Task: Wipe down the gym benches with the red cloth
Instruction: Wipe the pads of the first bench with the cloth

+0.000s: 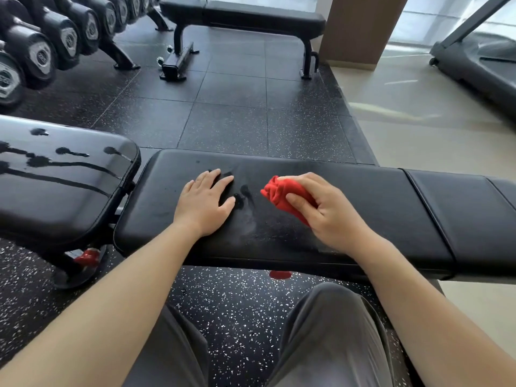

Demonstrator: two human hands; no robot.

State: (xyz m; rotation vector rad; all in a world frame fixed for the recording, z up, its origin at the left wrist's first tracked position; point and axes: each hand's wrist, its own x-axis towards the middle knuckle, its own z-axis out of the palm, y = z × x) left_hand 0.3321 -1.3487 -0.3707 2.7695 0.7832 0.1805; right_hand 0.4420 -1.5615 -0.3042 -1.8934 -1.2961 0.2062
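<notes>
A black padded gym bench (363, 208) runs across the middle of the view in front of me. My right hand (326, 210) grips a bunched red cloth (282, 195) and holds it on the bench pad. My left hand (205, 202) rests flat on the pad to the left of the cloth, fingers straight. Dark wet smears (245, 194) lie on the pad between the two hands. A second bench pad (55, 191) at the left is glossy and streaked with dark drips. A third bench (251, 15) stands farther back.
A dumbbell rack (55, 43) lines the far left. A brown pillar (360, 29) and a treadmill (480, 60) stand at the back right on the pale floor. Speckled black rubber tiles (237, 113) cover the floor between the benches. My grey-trousered legs (321, 344) are below the bench.
</notes>
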